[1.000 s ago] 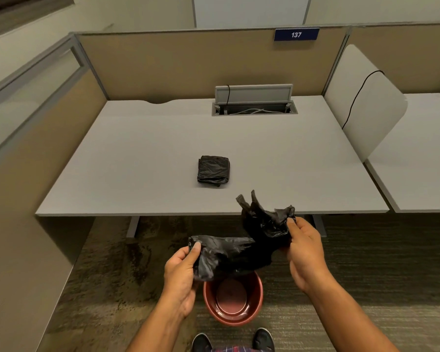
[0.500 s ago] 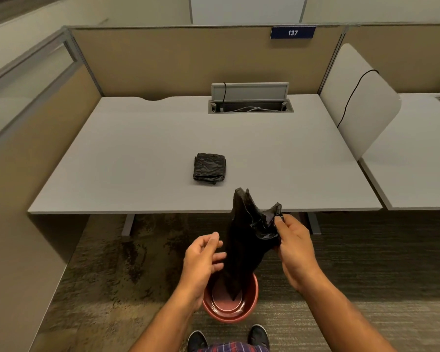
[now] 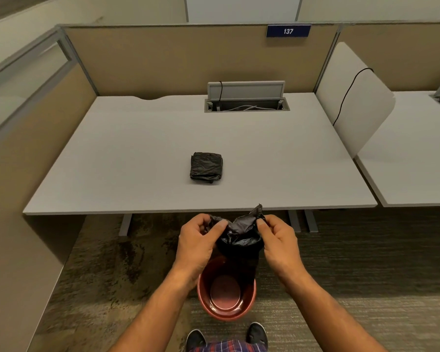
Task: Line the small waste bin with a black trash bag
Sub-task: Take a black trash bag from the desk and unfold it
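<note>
A black trash bag (image 3: 241, 240) hangs crumpled between my hands, its lower end dangling over the small red waste bin (image 3: 215, 309) on the carpet by my feet. My left hand (image 3: 197, 241) pinches the bag's top edge on the left. My right hand (image 3: 277, 241) pinches the same edge on the right. The two hands are close together just below the desk's front edge. The bin's inside is bare and its far rim is partly hidden by the bag.
A grey desk (image 3: 137, 148) stands in front, with a folded pack of black bags (image 3: 205, 166) near its middle and an open cable tray (image 3: 247, 104) at the back. Beige partitions close off the left and back. My shoes (image 3: 196, 337) stand beside the bin.
My left hand let go of the bag's lower end, rose and took hold of the top edge beside my right hand. The bag now hangs straight down over the bin.
</note>
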